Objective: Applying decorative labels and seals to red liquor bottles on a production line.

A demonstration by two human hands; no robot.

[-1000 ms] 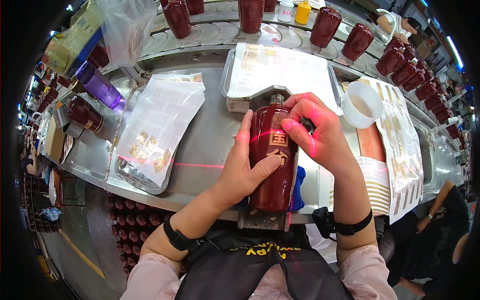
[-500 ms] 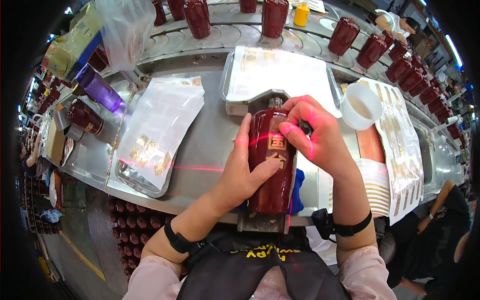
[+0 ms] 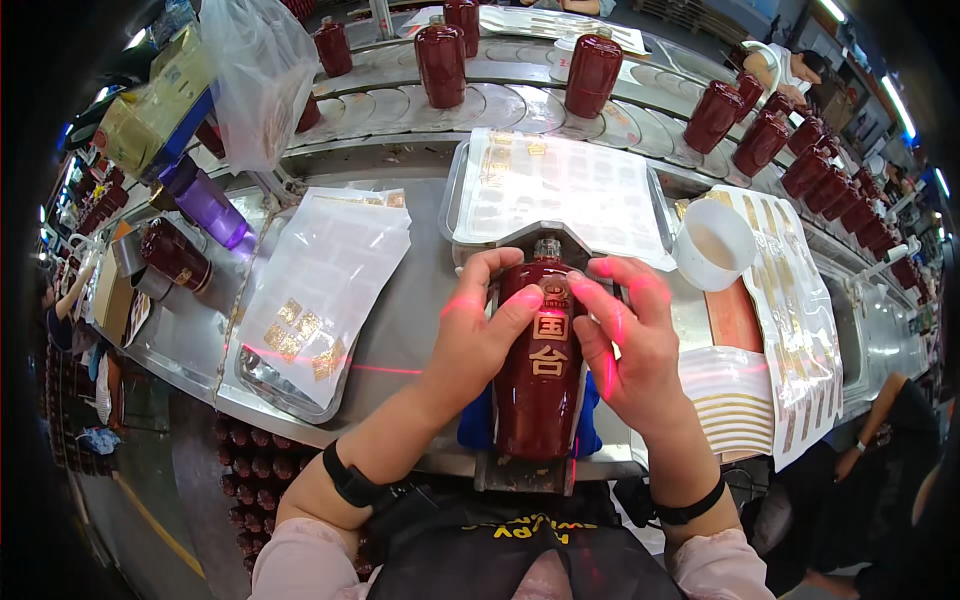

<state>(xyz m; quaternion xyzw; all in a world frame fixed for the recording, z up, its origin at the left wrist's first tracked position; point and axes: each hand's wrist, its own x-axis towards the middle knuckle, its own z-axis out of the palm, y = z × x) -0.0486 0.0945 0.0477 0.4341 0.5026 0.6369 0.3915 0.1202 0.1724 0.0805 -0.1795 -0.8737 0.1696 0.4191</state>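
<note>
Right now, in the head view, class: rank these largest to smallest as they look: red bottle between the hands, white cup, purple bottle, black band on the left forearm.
1. Red bottle
2. White cup and purple bottle: too alike to rank; the bottle is longer but narrower.
3. Black band

there are two hands (image 3: 478, 330) on one red bottle (image 3: 535, 420), two nearby trays (image 3: 452, 205) and one purple tumbler (image 3: 205, 203).
</note>
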